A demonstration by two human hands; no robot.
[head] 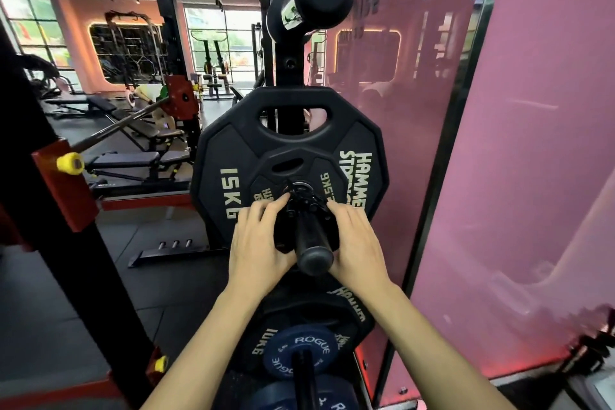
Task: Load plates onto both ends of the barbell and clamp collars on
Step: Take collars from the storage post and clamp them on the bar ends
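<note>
The black barbell sleeve (pixel 312 243) points straight at me. On it sit a large black 15 kg plate (pixel 233 150) and, in front, a smaller black plate (pixel 266 166). A black collar (pixel 304 198) is around the sleeve, against the small plate. My left hand (pixel 258 243) grips the collar from the left, fingers curled on it. My right hand (pixel 356 240) grips it from the right. The bar's far end is hidden behind the plates.
Below my wrists, stored plates hang on rack pegs: a black 10 kg plate (pixel 269 319) and a blue plate (pixel 301 351). A red-and-black rack upright (pixel 63 196) stands at left, a pink glass wall (pixel 519 176) at right. A black rack post (pixel 288 53) rises behind.
</note>
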